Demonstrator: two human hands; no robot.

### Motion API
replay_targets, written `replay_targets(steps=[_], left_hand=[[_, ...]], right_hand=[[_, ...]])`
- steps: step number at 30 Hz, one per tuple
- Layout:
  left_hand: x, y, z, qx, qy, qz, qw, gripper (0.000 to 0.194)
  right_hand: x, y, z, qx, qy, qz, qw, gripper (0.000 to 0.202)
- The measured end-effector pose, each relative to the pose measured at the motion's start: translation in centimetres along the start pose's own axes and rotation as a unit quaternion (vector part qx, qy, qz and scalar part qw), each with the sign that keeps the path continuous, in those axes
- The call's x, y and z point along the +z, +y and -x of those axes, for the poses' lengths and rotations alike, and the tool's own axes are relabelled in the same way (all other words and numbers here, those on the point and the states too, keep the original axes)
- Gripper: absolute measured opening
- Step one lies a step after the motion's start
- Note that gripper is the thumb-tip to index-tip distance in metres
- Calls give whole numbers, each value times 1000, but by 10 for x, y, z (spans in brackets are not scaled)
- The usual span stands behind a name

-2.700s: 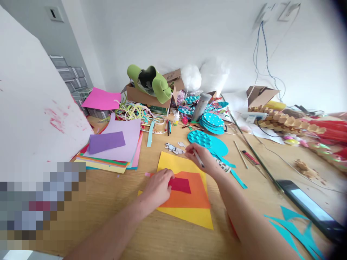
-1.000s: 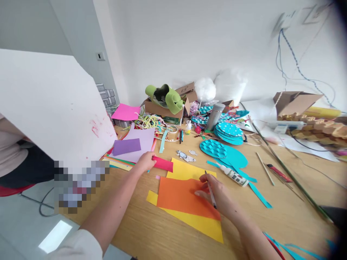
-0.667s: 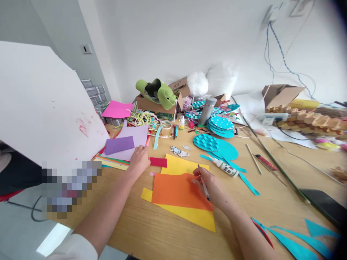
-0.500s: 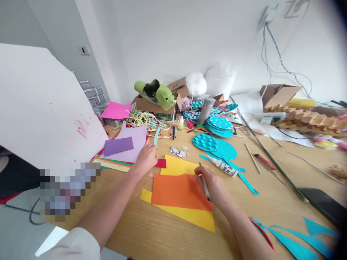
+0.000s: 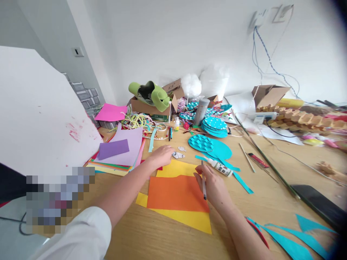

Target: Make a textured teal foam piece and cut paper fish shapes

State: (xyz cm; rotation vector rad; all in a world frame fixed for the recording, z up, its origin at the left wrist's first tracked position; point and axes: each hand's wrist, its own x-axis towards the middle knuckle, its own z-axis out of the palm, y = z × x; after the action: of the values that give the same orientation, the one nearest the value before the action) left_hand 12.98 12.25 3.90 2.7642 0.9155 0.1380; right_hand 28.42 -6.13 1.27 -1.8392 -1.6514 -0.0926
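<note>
An orange sheet (image 5: 177, 193) lies over yellow paper (image 5: 187, 221) on the wooden table. My right hand (image 5: 213, 182) rests at the orange sheet's right edge, its fingers closed around a pen (image 5: 204, 186) that points down toward me. Beyond the yellow paper, my left hand (image 5: 162, 156) reaches to small white paper cutouts (image 5: 179, 155), fingertips at their left side; whether it grips one is hidden. A red paper piece partly shows under the left wrist. Right of the yellow paper lies a white glue bottle (image 5: 222, 168) on blue strips.
Purple and coloured sheets (image 5: 132, 144) are stacked at left, beside a large white board (image 5: 46, 119). Blue discs (image 5: 223, 148), a grey flask (image 5: 201, 112) and a box with green felt (image 5: 151, 107) stand behind. Red-handled scissors (image 5: 257, 233), blue scraps and a phone (image 5: 316, 204) lie at right.
My left hand has moved right, from beside the purple sheets and pale green strip to the white cutouts. My right hand still holds the pen. The view has shifted slightly.
</note>
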Motion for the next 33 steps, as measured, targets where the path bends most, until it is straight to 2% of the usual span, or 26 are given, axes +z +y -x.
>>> replay_targets(steps=[3, 8, 15, 26, 33], left_hand=[[7, -8, -20, 27, -16, 9, 999, 49], [13, -18, -35, 25, -19, 22, 999, 41], [10, -25, -36, 21, -8, 20, 1000, 37], [-2, -24, -28, -18, 18, 18, 1000, 21], [10, -26, -37, -24, 17, 58, 998, 29]], right_hand=[[0, 0, 0, 0, -8, 11, 1000, 14], [-1, -1, 0, -6, -9, 19, 1000, 14], [-2, -1, -1, -6, 5, 8, 1000, 13], [-2, -2, -1, 2, 22, -5, 1000, 15], [-1, -1, -2, 1, 33, -9, 999, 16]])
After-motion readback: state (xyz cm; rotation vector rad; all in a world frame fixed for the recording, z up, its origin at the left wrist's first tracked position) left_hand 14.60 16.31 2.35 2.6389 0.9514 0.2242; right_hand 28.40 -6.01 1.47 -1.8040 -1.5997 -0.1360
